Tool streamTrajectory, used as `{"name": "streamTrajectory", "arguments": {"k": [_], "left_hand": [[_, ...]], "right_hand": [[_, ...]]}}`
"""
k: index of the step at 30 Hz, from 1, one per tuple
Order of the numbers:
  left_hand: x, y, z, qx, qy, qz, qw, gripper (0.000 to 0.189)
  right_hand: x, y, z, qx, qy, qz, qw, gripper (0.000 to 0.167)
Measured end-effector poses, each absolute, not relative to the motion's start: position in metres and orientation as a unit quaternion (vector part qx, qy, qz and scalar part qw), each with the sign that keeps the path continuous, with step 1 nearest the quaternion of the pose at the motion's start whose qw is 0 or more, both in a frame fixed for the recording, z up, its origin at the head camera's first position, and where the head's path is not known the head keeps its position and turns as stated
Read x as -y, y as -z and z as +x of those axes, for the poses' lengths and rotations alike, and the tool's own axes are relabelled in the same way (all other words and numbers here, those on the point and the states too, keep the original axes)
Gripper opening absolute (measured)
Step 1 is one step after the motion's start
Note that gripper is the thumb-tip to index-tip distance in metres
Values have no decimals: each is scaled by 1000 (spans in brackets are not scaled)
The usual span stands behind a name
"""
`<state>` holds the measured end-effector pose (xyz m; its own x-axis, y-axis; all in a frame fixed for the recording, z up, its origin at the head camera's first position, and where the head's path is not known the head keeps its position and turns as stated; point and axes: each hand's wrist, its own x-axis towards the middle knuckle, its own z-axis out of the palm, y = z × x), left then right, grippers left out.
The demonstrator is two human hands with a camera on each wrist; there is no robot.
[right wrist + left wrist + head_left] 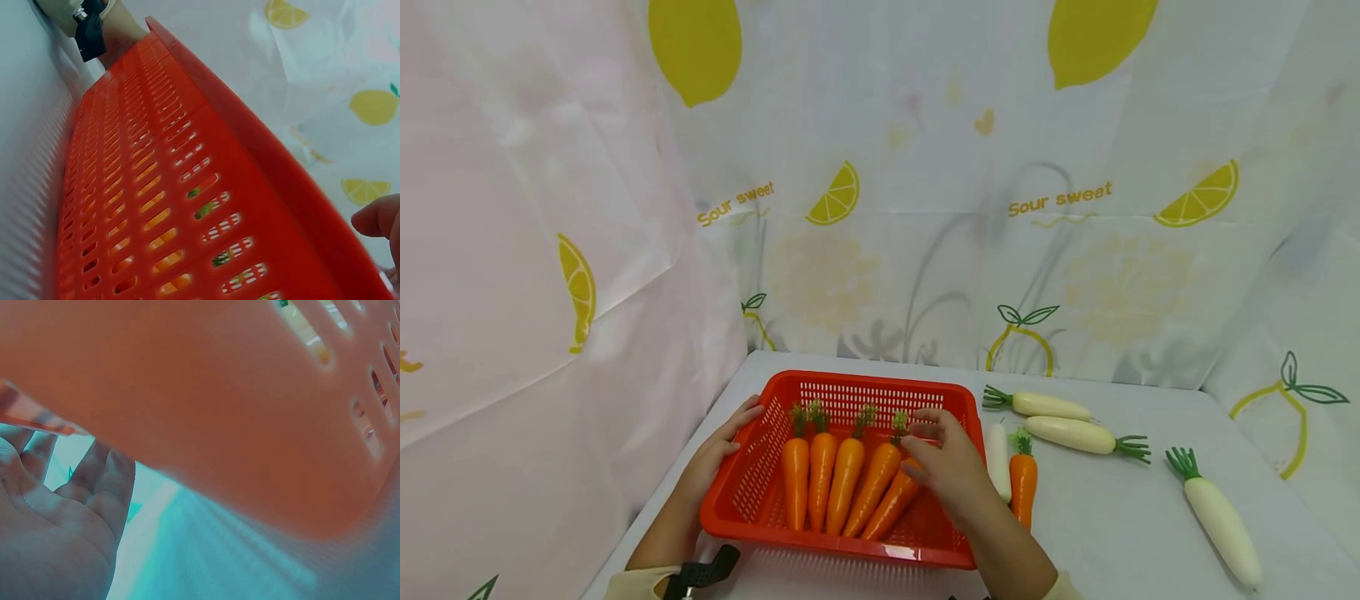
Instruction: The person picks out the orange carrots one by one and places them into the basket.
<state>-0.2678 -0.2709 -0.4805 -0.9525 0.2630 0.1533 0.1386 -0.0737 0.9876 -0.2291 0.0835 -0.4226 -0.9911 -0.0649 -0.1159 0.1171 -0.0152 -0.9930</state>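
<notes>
A red plastic basket with slotted walls stands on the table, several orange carrots lying side by side in it with green tops toward the far wall. At the basket's left rim rests my left hand, its fingers fairly straight along the edge. In the left wrist view that palm shows below the rim, the fingertips partly hidden behind it. My right hand is over the basket's right side, fingers loosely bent and apart, overlapping the top of the rightmost carrot. Nothing shows between its fingers.
Right of the basket lie another carrot and a white radish, close to its wall. Two more radishes lie farther back, one behind the other. Another radish is at the far right. A lemon-print curtain encloses the table.
</notes>
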Motion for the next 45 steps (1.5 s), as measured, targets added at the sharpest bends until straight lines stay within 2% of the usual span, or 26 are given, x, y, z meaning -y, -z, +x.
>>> {"name": "streamTrajectory", "arguments": {"k": [18,25,32,45], "left_hand": [[271,484,-269,-674,-717,174,37,62],[275,485,-271,-672,-713,198,25,60],[273,485,-269,-678,-713,178,29,60],[272,484,-269,-679,-715,162,34,61]], "right_hand": [[-90,416,-221,-715,699,11,3,50],[-97,417,-213,-702,712,6,-11,41],[-105,417,-211,-685,728,19,-28,33],[-122,416,-204,-692,718,24,-71,32]]}}
